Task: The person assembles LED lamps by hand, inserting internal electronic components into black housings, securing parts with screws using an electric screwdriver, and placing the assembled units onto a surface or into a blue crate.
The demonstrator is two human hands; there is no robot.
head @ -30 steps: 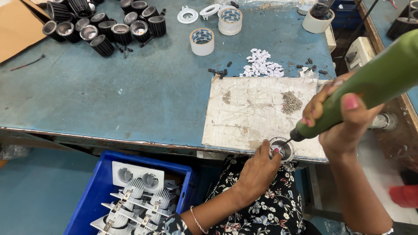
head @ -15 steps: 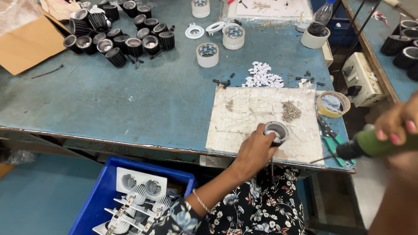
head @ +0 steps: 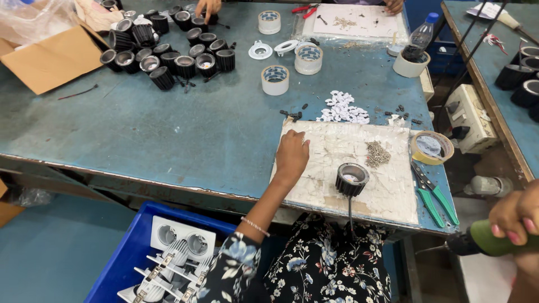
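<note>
I see a worn blue metal desk (head: 168, 129). My left hand (head: 292, 154) rests flat and empty on a white board (head: 382, 185), beside a black finned lamp housing (head: 351, 179); my right hand (head: 514, 216) grips a green electric screwdriver (head: 494, 238). Green-handled pliers (head: 432, 193) lie nearby.

The counter (head: 168, 134) looks like painted metal, matt blue-green, scuffed and worn through to rusty brown along the front edge. A white board (head: 359, 168), cracked and stained with a rough chalky finish, is touched by the left hand (head: 292, 154). The lamp housing (head: 351, 179) on it looks like matt black finned metal with a shinier silvery ring on top. Beside it, the small screws (head: 378, 153) have a dull metallic look. The screwdriver (head: 494, 240) gripped in the right hand (head: 514, 216) has a smooth green plastic body. The tape roll (head: 432, 147) is glossy, the pliers (head: 432, 193) get green rubbery handles, and the crate (head: 129, 252) is shiny blue plastic.
</note>
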